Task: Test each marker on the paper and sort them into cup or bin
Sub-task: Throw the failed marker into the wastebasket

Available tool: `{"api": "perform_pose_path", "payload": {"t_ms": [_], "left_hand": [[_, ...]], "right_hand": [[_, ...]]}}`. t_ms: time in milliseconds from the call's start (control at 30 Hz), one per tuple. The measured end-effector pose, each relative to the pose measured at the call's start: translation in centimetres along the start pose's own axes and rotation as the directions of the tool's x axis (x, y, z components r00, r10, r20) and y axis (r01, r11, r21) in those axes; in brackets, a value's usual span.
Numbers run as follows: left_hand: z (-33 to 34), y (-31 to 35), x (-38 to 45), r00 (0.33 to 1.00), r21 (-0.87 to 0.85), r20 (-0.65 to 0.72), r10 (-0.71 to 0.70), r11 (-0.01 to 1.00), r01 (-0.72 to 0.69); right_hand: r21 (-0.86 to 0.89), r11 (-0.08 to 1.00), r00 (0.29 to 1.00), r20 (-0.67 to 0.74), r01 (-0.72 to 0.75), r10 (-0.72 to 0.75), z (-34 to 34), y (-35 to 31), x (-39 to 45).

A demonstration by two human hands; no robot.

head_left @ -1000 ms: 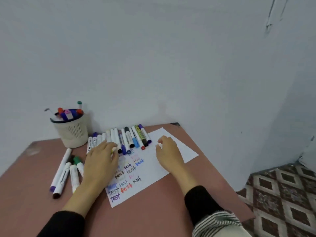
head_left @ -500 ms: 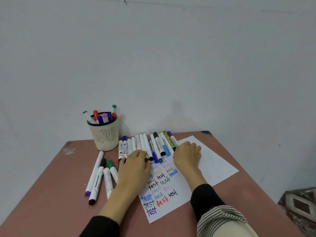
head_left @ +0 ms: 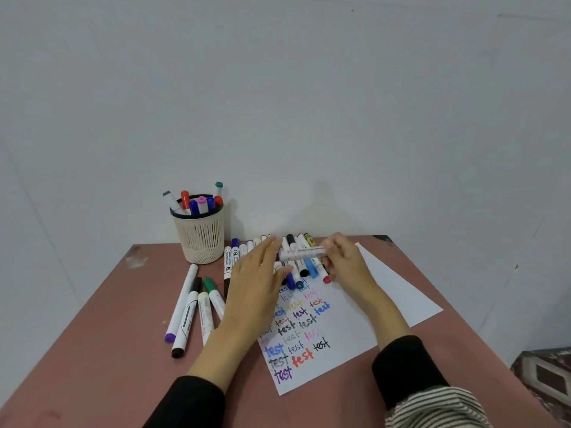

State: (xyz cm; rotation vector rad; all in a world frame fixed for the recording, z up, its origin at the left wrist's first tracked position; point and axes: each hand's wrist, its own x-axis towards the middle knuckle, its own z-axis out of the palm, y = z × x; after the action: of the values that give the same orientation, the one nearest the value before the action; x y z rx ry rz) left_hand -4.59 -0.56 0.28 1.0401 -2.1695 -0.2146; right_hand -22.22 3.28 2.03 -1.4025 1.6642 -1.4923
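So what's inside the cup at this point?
The cup holds several capped markers standing upright: red, blue, pink, orange, green and grey caps show. Their lower barrels and the cup's bottom are hidden.

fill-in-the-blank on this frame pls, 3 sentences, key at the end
1. The right hand holds a marker above the ____.
2. The cup stands on the table with markers inside, beside the ____.
3. The word written over and over on the paper is ____.

Missing words: row of markers; wall; test

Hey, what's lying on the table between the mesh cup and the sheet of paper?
In the head view, a row of capped markers lies between the mesh cup and the paper, partly hidden by the left hand.
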Motion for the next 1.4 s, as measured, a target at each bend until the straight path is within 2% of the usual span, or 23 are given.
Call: {"api": "perform_pose_path", "payload": {"t_ms": [100,200,233,300,367,400,433,500,633,733,867,967,1000,1067,1133,1233,1300,1400], "left_hand": [[0.3,-0.3,-0.3,1.0,0.098,0.015,-0.002,0.995,0.001],[0.1,0.4,-0.4,0.996,-0.001,0.08,-0.024,1.0,0.025],[0.1,0.7,-0.5,0.994,-0.027,0.109,-0.023,0.999,0.026],[0.1,1.1,-0.6,0.987,-0.032,0.161,-0.012,0.999,0.017],[0.2,1.3,-0.8,0.973,-0.03,0.231,-0.013,0.999,0.02],[0.3,1.5,-0.9,0.962,-0.037,0.272,-0.007,0.999,0.018],[0.4,1.8,-1.1,0.953,-0.039,0.303,0.007,0.999,0.005],[0.5,2.7,-1.4,0.936,-0.044,0.35,0.042,0.999,-0.029],[1.0,3.2,-1.7,0.906,-0.269,0.421,0.045,0.96,0.078],[0.8,2.8,-1.6,0.945,-0.304,0.324,0.045,0.951,0.059],[0.0,2.5,-1.4,0.983,-0.136,0.178,0.041,0.991,-0.017],[-0.1,1.9,-1.2,0.991,0.0,0.132,0.037,0.999,-0.037],[-0.1,1.7,-1.2,0.991,0.006,0.128,0.032,0.999,-0.033],[0.2,1.4,-1.2,0.99,-0.062,0.143,-0.007,0.998,0.016],[0.3,1.3,-1.1,0.982,-0.199,0.163,-0.093,0.972,0.125],[0.3,1.4,-0.9,0.962,-0.367,0.136,-0.236,0.89,0.271],[0.4,1.7,-0.8,0.928,-0.447,0.158,-0.337,0.814,0.372],[0.7,2.3,-0.9,0.861,-0.462,0.304,-0.407,0.728,0.507]], "right_hand": [[0.171,0.984,0.998,-0.013,-0.051,0.054,0.6,-0.3,-0.2],[0.434,0.895,0.981,-0.101,-0.105,0.164,1.7,-0.4,-0.1],[0.563,0.817,0.976,-0.08,-0.123,0.202,1.9,-0.5,-0.1],[0.806,0.575,0.971,0.0,-0.141,0.238,2.0,-0.8,0.0],[0.926,0.355,0.96,0.028,-0.129,0.277,1.5,-1.2,0.1],[0.945,0.305,0.95,0.022,-0.121,0.31,1.2,-1.1,0.1],[0.947,0.299,0.944,0.015,-0.12,0.33,0.9,-1.3,0.0],[0.933,0.334,0.939,0.008,-0.131,0.344,0.4,-1.4,-0.2],[0.906,0.4,0.952,0.015,-0.143,0.306,-0.5,-1.8,-0.2],[0.911,0.392,0.98,0.056,-0.128,0.188,-0.5,-2.2,-0.4],[0.749,0.632,0.979,0.174,-0.199,0.102,-0.3,-2.5,-0.6],[0.42,0.888,0.968,0.235,-0.185,0.091,0.5,-2.4,-1.2],[0.319,0.933,0.968,0.231,-0.166,0.094,0.9,-2.5,-1.5],[0.241,0.96,0.98,0.169,-0.146,0.107,1.5,-2.5,-1.7],[0.244,0.96,0.991,0.025,-0.135,0.133,1.6,-2.3,-1.7],[0.302,0.938,0.951,-0.2,-0.17,0.237,0.6,-1.5,-1.7],[0.332,0.921,0.929,-0.229,-0.204,0.289,0.2,-0.9,-2.0],[0.345,0.906,0.922,-0.204,-0.246,0.329,0.4,-0.1,-2.1]]}}
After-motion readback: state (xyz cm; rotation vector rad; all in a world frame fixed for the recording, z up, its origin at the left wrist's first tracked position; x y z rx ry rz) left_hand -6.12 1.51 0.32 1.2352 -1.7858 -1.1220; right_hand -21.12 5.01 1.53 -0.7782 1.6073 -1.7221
